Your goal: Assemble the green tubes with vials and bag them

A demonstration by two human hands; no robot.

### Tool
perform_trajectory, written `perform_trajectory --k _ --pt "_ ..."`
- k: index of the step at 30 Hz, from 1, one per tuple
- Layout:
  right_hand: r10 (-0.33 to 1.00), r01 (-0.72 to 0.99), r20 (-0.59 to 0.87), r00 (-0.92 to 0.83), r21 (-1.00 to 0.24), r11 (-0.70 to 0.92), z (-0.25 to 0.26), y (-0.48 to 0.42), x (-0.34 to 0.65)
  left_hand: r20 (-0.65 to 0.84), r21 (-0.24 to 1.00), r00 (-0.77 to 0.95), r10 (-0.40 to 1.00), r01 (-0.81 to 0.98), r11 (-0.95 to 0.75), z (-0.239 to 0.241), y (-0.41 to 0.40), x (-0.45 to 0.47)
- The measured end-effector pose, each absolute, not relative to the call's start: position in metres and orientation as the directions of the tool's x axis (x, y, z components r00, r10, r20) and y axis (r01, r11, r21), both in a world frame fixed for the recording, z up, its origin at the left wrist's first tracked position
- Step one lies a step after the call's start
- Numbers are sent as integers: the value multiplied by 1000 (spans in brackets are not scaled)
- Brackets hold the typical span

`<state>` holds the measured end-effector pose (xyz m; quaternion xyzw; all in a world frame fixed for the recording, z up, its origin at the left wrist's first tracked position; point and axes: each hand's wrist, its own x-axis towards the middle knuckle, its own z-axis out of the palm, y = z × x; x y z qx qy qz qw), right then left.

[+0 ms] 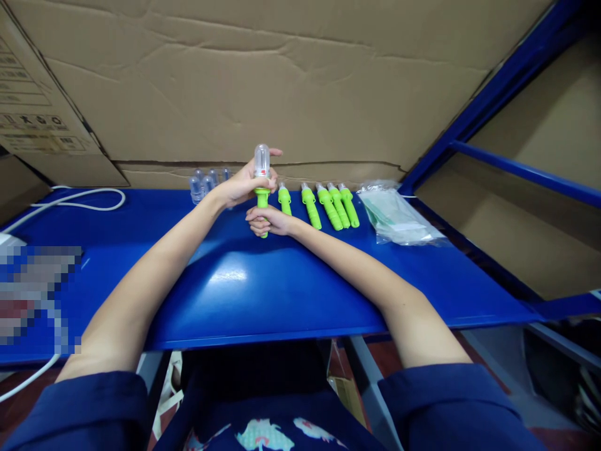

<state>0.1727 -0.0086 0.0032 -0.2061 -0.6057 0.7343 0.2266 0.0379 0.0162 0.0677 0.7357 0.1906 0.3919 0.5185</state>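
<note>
One green stick [262,199] is in both hands' grasp, I see from afar: the right hand [272,221] clenches its handle, the left hand [248,181] grips its clear dome [261,160] above (one finger pointing free). Right of the fingers I count five more green sticks [335,210]; left, clear caps [206,183].

Creased cardboard [282,88] backs a glossy blue table [300,294].

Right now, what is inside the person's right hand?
The right hand closes around a green handle: its upper part, below the clear cap, shows above the fist; its tip pokes out beneath. The stretch inside the fist is covered and cannot be seen.
</note>
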Motion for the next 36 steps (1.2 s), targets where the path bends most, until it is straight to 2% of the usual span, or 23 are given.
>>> perform_trajectory --k 4,7,9,11,14,16,18,25,36 --pt "600 -80 -50 -798 -979 -189 6 -12 172 340 932 635 694 -129 -338 68 18 32" --pt "716 -118 -56 -696 -975 -191 7 -19 166 324 938 560 762 -85 -337 65 24 34" --pt "838 -178 -22 -545 -974 -142 5 -23 158 355 927 432 829 -50 -371 62 28 40" --pt "946 -211 32 -323 -977 -39 1 -25 151 417 904 271 868 -28 -426 60 30 49" --pt "991 -82 131 -24 -988 129 -7 -21 145 500 865 118 858 -15 -502 62 23 64" --pt "980 28 194 48 -981 193 -12 -18 145 532 845 105 840 -12 -534 65 13 72" --pt "976 45 217 33 -976 215 -13 -17 145 549 832 136 824 -3 -554 69 3 77" --pt "971 -187 124 -206 -979 85 -1 -36 141 538 821 341 771 -3 -571 76 -6 72" --pt "976 -226 95 -194 -973 50 5 -37 142 477 846 391 787 40 -532 82 -2 60"
